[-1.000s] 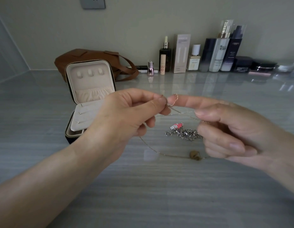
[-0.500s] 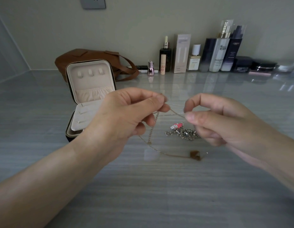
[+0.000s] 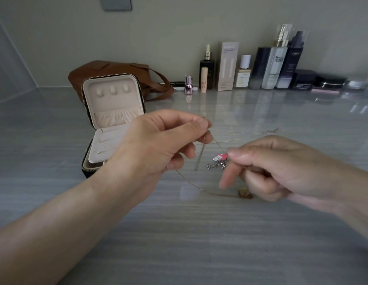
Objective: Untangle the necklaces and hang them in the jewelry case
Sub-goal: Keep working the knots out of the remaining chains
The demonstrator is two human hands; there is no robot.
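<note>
One open jewelry case [image 3: 115, 103] shows three hooks [image 3: 112, 90] in its lid. Just right of it, the left hand's [image 3: 158, 145] fingers pinch a gold necklace [image 3: 244, 193]. One silver necklace [image 3: 218, 165] lies further right on the broad bench [image 3: 199, 243]. Farthest from the case, the right hand [image 3: 271, 167] is blurred and its grip cannot be told.

Gold necklace [image 3: 201, 189] dangles, pinched by the left hand [image 3: 158, 145]; silver chain [image 3: 217, 165] lies beside the right hand [image 3: 282, 167]; jewelry case [image 3: 113, 99] stands open behind the left hand.

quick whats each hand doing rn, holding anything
Left hand: pinching the gold chain between thumb and forefinger.
Right hand: fingers curled but blurred; cannot tell whether it holds anything.
</note>
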